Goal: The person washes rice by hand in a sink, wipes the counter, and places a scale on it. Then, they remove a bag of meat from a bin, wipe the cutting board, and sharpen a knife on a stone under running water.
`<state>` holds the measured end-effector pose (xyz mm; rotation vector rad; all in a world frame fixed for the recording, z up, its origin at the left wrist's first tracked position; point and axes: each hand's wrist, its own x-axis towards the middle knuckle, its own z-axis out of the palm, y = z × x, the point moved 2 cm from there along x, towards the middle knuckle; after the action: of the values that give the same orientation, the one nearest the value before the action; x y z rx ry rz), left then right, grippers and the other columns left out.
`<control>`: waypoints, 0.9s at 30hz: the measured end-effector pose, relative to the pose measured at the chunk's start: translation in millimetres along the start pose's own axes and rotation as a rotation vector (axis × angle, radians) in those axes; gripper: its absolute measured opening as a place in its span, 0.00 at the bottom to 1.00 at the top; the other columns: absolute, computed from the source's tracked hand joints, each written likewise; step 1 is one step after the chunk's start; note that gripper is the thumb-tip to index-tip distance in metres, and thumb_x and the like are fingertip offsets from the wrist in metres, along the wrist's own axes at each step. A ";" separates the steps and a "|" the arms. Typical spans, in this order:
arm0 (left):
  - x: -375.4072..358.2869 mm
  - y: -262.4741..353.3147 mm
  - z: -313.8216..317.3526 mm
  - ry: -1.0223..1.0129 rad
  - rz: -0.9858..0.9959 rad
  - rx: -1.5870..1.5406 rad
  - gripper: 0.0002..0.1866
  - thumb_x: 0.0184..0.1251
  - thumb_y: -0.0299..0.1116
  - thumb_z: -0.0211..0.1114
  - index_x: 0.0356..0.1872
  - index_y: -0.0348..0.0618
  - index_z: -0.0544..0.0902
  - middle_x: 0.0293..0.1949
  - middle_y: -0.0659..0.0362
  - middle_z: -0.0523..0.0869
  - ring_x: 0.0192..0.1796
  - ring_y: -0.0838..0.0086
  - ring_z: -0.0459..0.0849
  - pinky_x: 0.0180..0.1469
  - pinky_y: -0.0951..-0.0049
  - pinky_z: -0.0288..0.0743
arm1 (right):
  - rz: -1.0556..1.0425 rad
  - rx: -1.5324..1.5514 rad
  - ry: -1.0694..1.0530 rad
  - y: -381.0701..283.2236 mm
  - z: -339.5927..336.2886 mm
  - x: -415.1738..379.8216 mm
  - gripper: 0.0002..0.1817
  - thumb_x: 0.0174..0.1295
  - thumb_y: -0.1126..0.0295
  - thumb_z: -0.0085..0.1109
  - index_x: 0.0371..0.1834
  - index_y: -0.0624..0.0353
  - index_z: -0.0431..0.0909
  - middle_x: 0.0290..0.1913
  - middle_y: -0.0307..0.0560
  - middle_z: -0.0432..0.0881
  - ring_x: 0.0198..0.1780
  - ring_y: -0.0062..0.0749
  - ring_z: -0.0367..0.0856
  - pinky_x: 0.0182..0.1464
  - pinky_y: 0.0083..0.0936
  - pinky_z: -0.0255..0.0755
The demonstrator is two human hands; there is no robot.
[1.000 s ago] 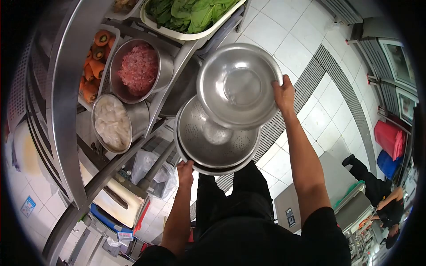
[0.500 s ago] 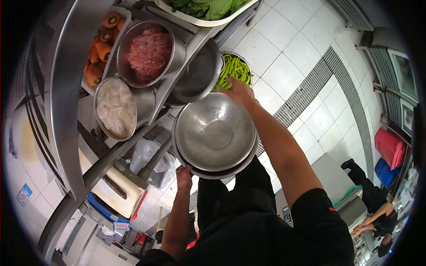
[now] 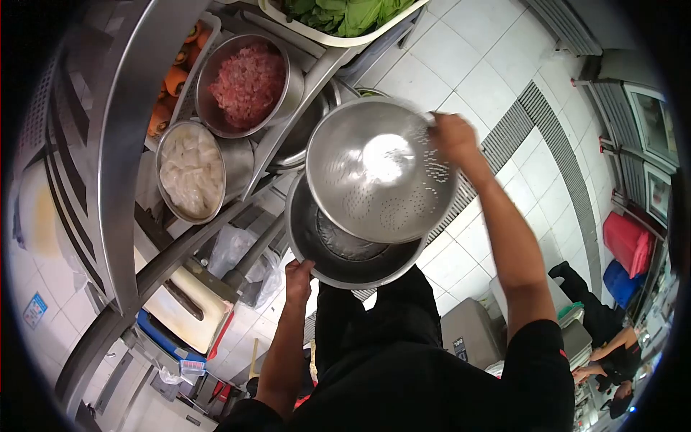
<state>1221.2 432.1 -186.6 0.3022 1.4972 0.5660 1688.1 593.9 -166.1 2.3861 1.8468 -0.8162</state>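
My right hand [image 3: 452,137] grips the far rim of a perforated steel colander [image 3: 378,176] and holds it lifted and tilted above a plain steel bowl [image 3: 338,255]. My left hand [image 3: 299,277] holds that lower bowl by its near rim. Both are held in front of me beside a steel rack [image 3: 119,180].
On the rack stand a pot of minced meat [image 3: 248,83], a pot of white slices [image 3: 191,171], carrots [image 3: 169,93] and a tray of leafy greens [image 3: 345,14]. Another steel bowl [image 3: 306,133] sits behind the colander. A person [image 3: 608,338] crouches at lower right near red and blue bins [image 3: 626,237].
My right hand came back from the green beans at the rack and lifted the colander out of the lower bowl. The colander now hides the beans. My left hand kept its hold.
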 end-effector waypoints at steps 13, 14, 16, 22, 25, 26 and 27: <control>130.4 35.9 35.0 0.242 0.048 -0.350 0.07 0.59 0.23 0.62 0.38 0.39 0.78 0.39 0.56 0.82 0.45 0.64 0.85 0.52 0.59 0.82 | 0.603 0.867 0.246 210.8 -67.0 -161.5 0.11 0.57 0.69 0.58 0.41 0.62 0.78 0.24 0.39 0.79 0.16 0.21 0.72 0.16 0.20 0.62; 140.9 45.0 43.7 0.241 0.055 -0.360 0.07 0.59 0.23 0.62 0.38 0.39 0.78 0.39 0.56 0.82 0.45 0.64 0.85 0.52 0.59 0.82 | 0.625 0.892 0.243 212.1 -53.6 -164.7 0.13 0.56 0.68 0.57 0.43 0.62 0.78 0.26 0.40 0.79 0.16 0.20 0.72 0.16 0.20 0.65; 156.3 67.4 61.3 0.163 0.130 -0.517 0.08 0.61 0.27 0.65 0.41 0.41 0.78 0.41 0.57 0.82 0.50 0.60 0.83 0.56 0.56 0.81 | 0.730 0.758 0.291 207.9 -31.0 -155.2 0.17 0.55 0.67 0.56 0.46 0.63 0.78 0.28 0.45 0.81 0.20 0.26 0.77 0.23 0.26 0.73; 175.5 85.4 71.4 -0.116 0.000 -0.553 0.16 0.66 0.42 0.68 0.47 0.45 0.78 0.45 0.57 0.79 0.55 0.48 0.79 0.58 0.45 0.77 | 0.454 -0.065 0.182 89.3 -5.0 -27.2 0.29 0.56 0.66 0.58 0.64 0.57 0.72 0.41 0.61 0.86 0.43 0.54 0.86 0.44 0.46 0.80; 130.3 42.4 89.0 -0.163 -0.082 -0.392 0.26 0.68 0.43 0.64 0.63 0.46 0.71 0.64 0.54 0.70 0.60 0.49 0.77 0.62 0.43 0.74 | 0.422 0.110 0.348 -6.9 -44.3 -6.9 0.31 0.57 0.74 0.53 0.69 0.54 0.67 0.44 0.56 0.85 0.45 0.53 0.86 0.47 0.44 0.80; 92.3 36.0 95.0 -0.165 -0.046 -0.265 0.27 0.68 0.42 0.63 0.64 0.45 0.69 0.63 0.54 0.72 0.60 0.51 0.78 0.60 0.46 0.75 | 0.388 0.170 0.428 -14.9 -49.8 -6.3 0.32 0.57 0.75 0.53 0.70 0.54 0.67 0.46 0.57 0.84 0.46 0.53 0.86 0.48 0.45 0.79; 68.1 25.8 92.5 -0.140 -0.113 -0.206 0.27 0.69 0.42 0.63 0.65 0.45 0.69 0.62 0.54 0.73 0.58 0.51 0.79 0.59 0.47 0.77 | 0.448 0.200 0.400 -0.8 -38.8 -6.9 0.33 0.57 0.74 0.53 0.71 0.54 0.65 0.50 0.57 0.83 0.47 0.54 0.85 0.49 0.45 0.79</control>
<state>1306.7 503.7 -224.5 0.0946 1.3005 0.5908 1701.3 600.4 -129.6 3.1059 1.2639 -0.5285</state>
